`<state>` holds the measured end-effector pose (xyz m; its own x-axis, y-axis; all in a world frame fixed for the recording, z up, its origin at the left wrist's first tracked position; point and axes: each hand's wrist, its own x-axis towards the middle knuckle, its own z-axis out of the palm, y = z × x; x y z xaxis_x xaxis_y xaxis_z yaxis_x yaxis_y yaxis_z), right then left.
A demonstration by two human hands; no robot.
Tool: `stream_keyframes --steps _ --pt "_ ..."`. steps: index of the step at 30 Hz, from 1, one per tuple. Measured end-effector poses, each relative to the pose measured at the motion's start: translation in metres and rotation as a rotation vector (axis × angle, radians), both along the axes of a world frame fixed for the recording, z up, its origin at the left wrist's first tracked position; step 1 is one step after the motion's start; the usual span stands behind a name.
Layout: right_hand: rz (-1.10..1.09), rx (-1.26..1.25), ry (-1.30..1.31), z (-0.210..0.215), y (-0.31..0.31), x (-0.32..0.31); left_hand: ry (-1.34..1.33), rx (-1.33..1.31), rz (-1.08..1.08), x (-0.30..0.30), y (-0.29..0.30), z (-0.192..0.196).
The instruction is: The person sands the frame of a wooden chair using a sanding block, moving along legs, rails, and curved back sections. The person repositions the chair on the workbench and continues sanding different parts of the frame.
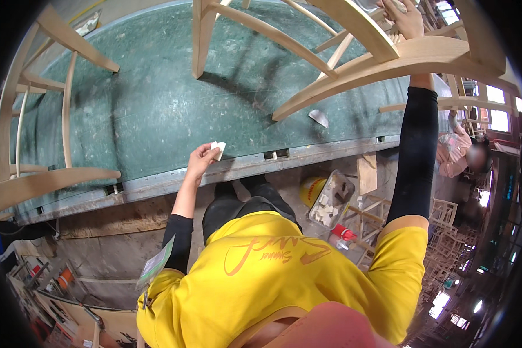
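- Head view, far left: one pale bare-wood frame with curved rails (52, 183) is standing on the long green worktop (156, 110), its visible parts looking joined.
- Left of centre, the left hand (202, 160) is pinching a small cream folded piece (217, 149) between thumb and fingers, near the worktop's front edge, apart from the wood.
- Further right, a silvery half-round piece (318, 118) is lying loose on the worktop; below, a clear plastic tub (323, 196) is holding more cream pieces (326, 213).
- Right of centre, a second pale wooden frame (354, 75) is resting there, also looking assembled; how much work is remaining, I cannot tell.
- Beyond its curved rail, the right hand (407, 22) is reaching, fingers bending; whether they are gripping anything, I cannot tell.
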<state>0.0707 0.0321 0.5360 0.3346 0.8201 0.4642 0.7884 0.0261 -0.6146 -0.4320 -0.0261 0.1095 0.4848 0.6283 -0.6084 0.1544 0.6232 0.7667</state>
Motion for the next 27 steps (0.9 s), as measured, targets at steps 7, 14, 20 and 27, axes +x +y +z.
stream_keyframes --steps 7,14,20,27 --pt "-0.023 0.028 0.074 0.004 0.001 -0.001 0.064 0.123 -0.025 0.011 0.028 0.001" --pt "-0.004 0.055 -0.015 0.010 -0.005 -0.004 0.025 0.210 -0.061 0.035 0.026 0.002" --pt "-0.047 0.144 -0.108 -0.003 -0.002 0.013 0.031 0.216 -0.153 0.041 0.010 0.000" --pt "0.023 0.105 0.147 -0.016 0.004 0.012 0.069 0.300 -0.179 0.024 -0.004 -0.003"
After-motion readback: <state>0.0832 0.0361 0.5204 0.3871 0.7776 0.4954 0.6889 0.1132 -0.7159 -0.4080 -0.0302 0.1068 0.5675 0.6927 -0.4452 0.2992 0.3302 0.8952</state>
